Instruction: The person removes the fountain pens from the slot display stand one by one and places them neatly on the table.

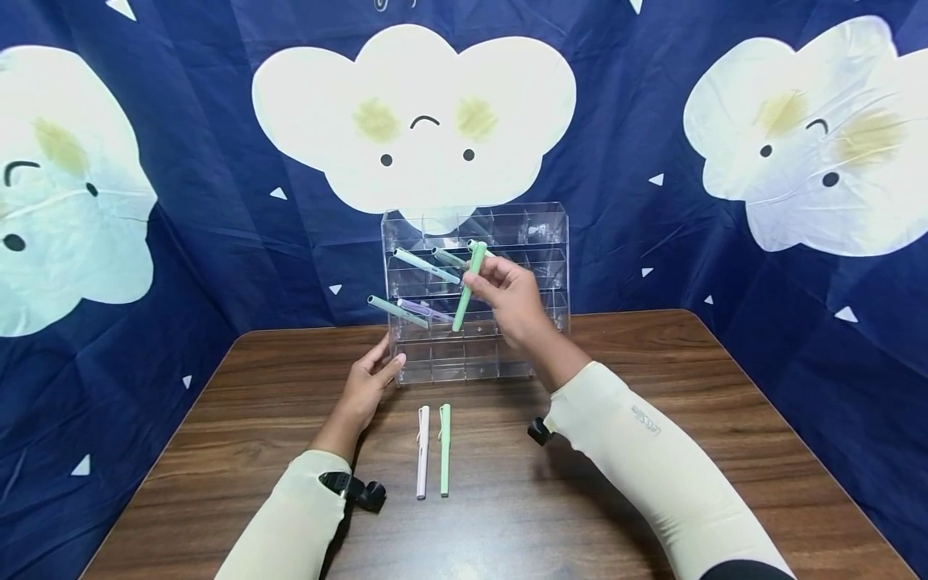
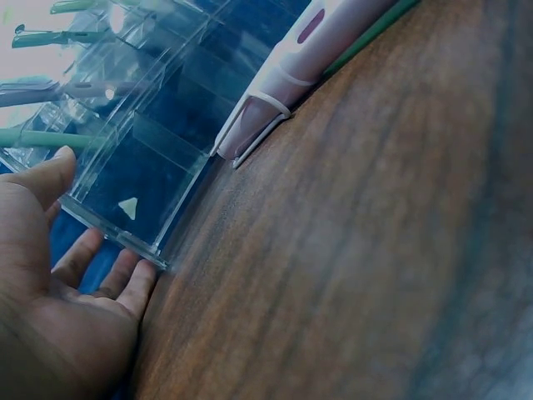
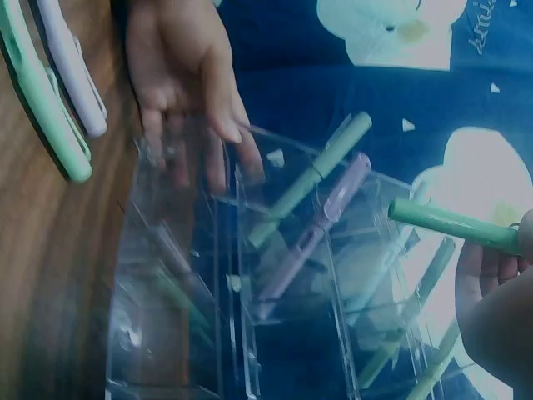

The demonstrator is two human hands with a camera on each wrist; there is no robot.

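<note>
Green pen [image 1: 467, 286]: pinched in right hand [image 1: 511, 294], before clear organizer [image 1: 536, 242]. Left hand [image 1: 370, 383], fingers relaxed, steadies organizer's side. Risk: a missed slot could knock seated pens loose.

Left hand [image 1: 370, 380] is flat and relaxed, fingers straight. Right hand [image 1: 507, 292] is raised higher, fingers curled in a pinch, thumb probably underneath, hard to tell.

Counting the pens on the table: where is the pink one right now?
In the head view the pink pen lies on the wooden table before the clear organizer, just left of a green pen.
</note>
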